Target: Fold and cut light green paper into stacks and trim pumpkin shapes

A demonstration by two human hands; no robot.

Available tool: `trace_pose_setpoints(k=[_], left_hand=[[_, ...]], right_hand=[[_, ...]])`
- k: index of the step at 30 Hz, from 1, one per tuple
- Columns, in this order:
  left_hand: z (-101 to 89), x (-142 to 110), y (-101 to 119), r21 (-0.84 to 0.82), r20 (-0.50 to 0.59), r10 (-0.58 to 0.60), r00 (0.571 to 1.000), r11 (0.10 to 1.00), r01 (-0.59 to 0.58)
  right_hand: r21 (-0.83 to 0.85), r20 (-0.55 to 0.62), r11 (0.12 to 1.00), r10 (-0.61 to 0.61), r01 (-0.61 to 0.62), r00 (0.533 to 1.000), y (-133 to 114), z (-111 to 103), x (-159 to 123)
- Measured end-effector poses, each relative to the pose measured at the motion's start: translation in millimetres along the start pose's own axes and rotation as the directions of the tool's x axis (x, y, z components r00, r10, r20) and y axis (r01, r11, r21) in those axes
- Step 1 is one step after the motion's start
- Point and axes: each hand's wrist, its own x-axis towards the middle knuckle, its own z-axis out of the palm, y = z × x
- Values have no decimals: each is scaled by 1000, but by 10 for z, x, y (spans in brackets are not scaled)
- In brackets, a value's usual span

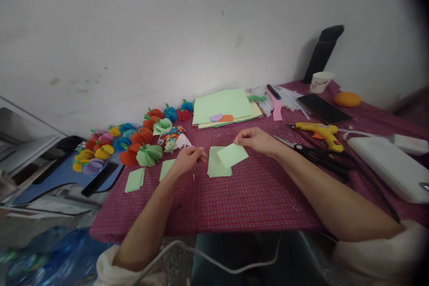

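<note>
My right hand (256, 140) pinches a small light green paper piece (233, 155) by its top corner, holding it just above a small stack of similar green pieces (216, 168) on the red checked tablecloth (248, 196). My left hand (189, 159) rests on the cloth to the left with its fingers curled together; what they hold, if anything, is hidden. Two more green paper pieces (135, 179) lie left of that hand.
Several colourful paper balls (134, 143) crowd the table's left end. Green and yellow paper sheets (223, 106) lie at the back. Black scissors (310, 152), a yellow glue gun (323, 132), a phone (323, 108), a paper cup (321, 82) and a white box (390, 165) sit on the right.
</note>
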Motion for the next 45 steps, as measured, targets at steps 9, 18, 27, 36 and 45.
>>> trace_pose_setpoints(k=[9, 18, 27, 36, 45], left_hand=[[466, -153, 48, 246, 113, 124, 986, 958, -149], [396, -208, -147, -58, -85, 11, 996, 998, -16], [378, -304, -208, -87, -253, 6, 968, 996, -29], [-519, -498, -330, -91, -537, -157, 829, 988, 128], [-939, -628, -845, 74, -580, -216, 785, 946, 315]], right_hand=[[-98, 180, 995, -15, 33, 983, 55, 244, -45], [49, 134, 998, 43, -50, 990, -32, 168, -39], [89, 245, 985, 124, -150, 962, 95, 381, -64], [30, 111, 989, 140, -144, 984, 150, 320, 3], [-12, 148, 994, 105, -104, 983, 327, 316, 46]])
